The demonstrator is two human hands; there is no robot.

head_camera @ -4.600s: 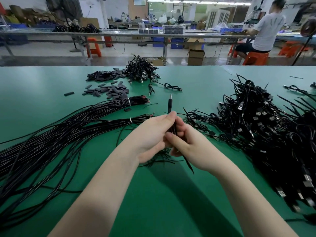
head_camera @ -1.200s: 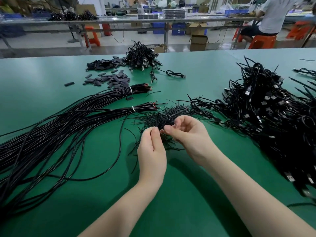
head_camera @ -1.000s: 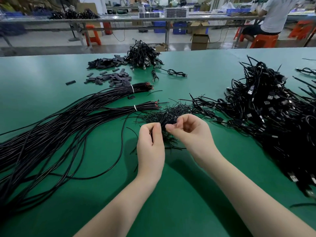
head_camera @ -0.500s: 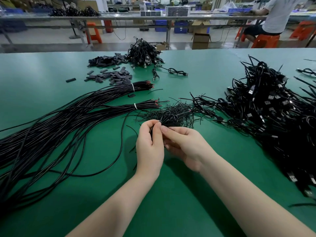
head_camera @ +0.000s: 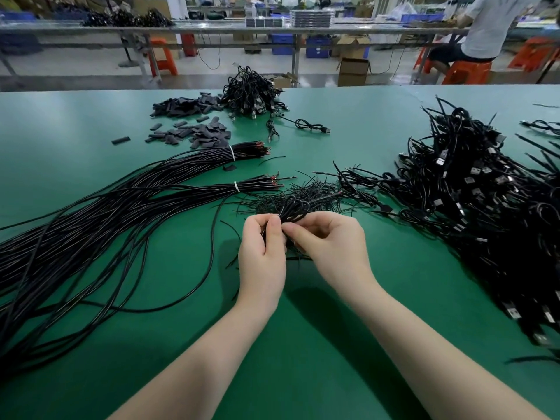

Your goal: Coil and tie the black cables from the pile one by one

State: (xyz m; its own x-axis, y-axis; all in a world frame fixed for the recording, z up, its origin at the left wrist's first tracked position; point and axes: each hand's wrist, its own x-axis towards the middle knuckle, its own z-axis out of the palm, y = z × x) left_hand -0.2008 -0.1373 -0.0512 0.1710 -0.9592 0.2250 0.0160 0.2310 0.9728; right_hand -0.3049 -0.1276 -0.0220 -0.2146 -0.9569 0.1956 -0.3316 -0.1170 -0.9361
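My left hand [head_camera: 262,256] grips a coiled black cable [head_camera: 292,209] whose loops stick out above its fingers. My right hand [head_camera: 328,241] pinches at the coil beside the left thumb; what it pinches is too thin to make out. Both hands hover over a small heap of thin black twist ties [head_camera: 306,192] on the green table [head_camera: 303,344]. Long black cables in two tied bundles [head_camera: 121,207] spread to the left. A big tangled pile of black USB cables [head_camera: 485,207] lies on the right.
At the back sit a heap of finished coiled cables [head_camera: 251,93], flat black sleeve pieces [head_camera: 194,134] and a loose coiled cable [head_camera: 312,126]. Beyond the table edge a person [head_camera: 491,25] sits on an orange stool at another bench.
The straight cable with the plug that both hands held up is now a coil in my left hand. My hands came down over the twist ties, and the right fingers shifted onto the coil.
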